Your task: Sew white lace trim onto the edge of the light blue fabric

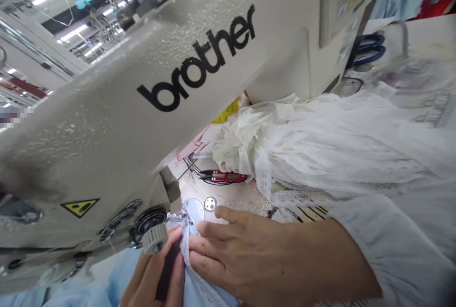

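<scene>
A white lace trim (185, 243) runs along light blue cloth (195, 281) up to the presser foot (187, 217) of a sewing machine. My left hand (155, 274) is left of the trim, partly behind the machine's ribbed knob (154, 239). Its fingertips close in on the trim's left edge, with a dark gap between two fingers. Flat on the cloth to the right of the trim lies my right hand (231, 252), its fingers stretched out and the index finger lifted apart towards the round metal plate. The needle is too small to make out.
The machine's arm (213, 55), marked "brother", crosses over the work. Red-handled thread snips (228, 177) lie behind my right hand. A heap of white lace-edged fabric (335, 141) fills the right side. Blue coiled tubing (370, 48) is farther back.
</scene>
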Available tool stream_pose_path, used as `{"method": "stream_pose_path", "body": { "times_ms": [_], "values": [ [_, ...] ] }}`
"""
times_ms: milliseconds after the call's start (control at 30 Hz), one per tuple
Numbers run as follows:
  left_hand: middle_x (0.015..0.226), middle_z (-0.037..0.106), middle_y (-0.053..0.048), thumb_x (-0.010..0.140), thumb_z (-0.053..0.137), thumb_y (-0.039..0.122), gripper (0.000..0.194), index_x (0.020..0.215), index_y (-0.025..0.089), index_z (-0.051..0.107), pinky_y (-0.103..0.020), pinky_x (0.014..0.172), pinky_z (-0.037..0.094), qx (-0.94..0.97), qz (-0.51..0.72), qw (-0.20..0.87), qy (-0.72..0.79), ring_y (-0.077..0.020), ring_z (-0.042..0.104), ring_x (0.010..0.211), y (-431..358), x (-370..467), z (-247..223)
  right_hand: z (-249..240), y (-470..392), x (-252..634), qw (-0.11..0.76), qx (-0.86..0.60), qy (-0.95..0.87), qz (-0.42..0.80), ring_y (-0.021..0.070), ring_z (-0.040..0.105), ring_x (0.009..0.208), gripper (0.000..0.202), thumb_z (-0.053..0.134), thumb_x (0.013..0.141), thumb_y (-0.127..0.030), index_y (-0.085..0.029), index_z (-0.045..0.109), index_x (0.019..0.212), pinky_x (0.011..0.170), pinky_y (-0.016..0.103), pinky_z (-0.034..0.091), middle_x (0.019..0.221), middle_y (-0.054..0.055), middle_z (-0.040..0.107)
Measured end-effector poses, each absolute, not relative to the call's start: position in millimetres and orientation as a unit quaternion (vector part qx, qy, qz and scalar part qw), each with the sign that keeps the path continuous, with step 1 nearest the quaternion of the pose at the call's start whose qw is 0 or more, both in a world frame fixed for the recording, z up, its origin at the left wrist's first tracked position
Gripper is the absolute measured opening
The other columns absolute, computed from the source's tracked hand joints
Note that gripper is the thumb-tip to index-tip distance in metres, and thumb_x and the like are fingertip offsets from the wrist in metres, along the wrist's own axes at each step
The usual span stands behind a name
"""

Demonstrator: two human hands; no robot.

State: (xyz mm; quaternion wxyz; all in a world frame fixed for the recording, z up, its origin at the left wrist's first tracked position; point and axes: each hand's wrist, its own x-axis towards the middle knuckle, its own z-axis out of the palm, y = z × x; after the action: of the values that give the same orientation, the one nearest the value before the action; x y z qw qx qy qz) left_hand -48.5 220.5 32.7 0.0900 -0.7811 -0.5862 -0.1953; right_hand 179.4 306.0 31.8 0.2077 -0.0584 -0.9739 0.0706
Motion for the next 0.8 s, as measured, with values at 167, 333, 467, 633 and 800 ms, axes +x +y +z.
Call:
{"method": "stream_pose_path", "body": {
  "times_ms": [167,333,467,633,800],
  "values": [
    [0.124,0.059,-0.005,0.091,0.051,0.015,0.030,0.121,0.018,0.056,-0.016,0.113,0.031,-0.825,-0.160,0.110,-0.531,-0.0090,0.054,0.119,225,-59,36,30,301,181,0.221,-0.064,-0.973,0.036,0.0251,0.047,0.109,0.050,0.047,0.098,-0.045,-0.003,0.052,0.125,0.102,0.038,0.030,0.124,0.013,0.058],
    [0.122,0.060,-0.008,0.090,0.052,0.015,0.030,0.120,0.015,0.056,-0.014,0.112,0.031,-0.843,-0.139,0.128,-0.503,-0.0078,0.056,0.117,227,-65,38,30,300,181,0.232,-0.083,-0.967,0.060,0.0226,0.051,0.104,0.032,0.039,0.102,-0.027,-0.007,0.056,0.121,0.099,0.038,0.034,0.126,0.012,0.059],
    [0.124,0.060,-0.008,0.089,0.053,0.015,0.033,0.122,0.016,0.055,-0.015,0.111,0.033,-0.846,-0.131,0.125,-0.501,-0.0085,0.056,0.118,226,-67,39,31,299,179,0.223,-0.083,-0.969,0.072,0.0239,0.051,0.107,0.033,0.043,0.101,-0.030,-0.007,0.055,0.122,0.100,0.040,0.035,0.131,0.012,0.057],
    [0.123,0.062,-0.007,0.090,0.050,0.016,0.035,0.125,0.017,0.053,-0.016,0.109,0.035,-0.853,-0.113,0.132,-0.492,-0.0081,0.057,0.118,228,-66,41,33,299,179,0.207,-0.089,-0.972,0.064,0.0242,0.049,0.113,0.033,0.046,0.100,-0.032,-0.007,0.056,0.121,0.101,0.039,0.034,0.137,0.012,0.052],
    [0.123,0.062,-0.006,0.092,0.050,0.023,0.032,0.123,0.020,0.055,-0.017,0.105,0.041,-0.832,-0.116,0.134,-0.525,-0.0091,0.060,0.116,227,-64,38,33,297,179,0.237,-0.096,-0.965,0.060,0.0234,0.051,0.113,0.026,0.052,0.097,-0.030,-0.011,0.058,0.113,0.098,0.038,0.037,0.125,0.012,0.060]
  ]
}}
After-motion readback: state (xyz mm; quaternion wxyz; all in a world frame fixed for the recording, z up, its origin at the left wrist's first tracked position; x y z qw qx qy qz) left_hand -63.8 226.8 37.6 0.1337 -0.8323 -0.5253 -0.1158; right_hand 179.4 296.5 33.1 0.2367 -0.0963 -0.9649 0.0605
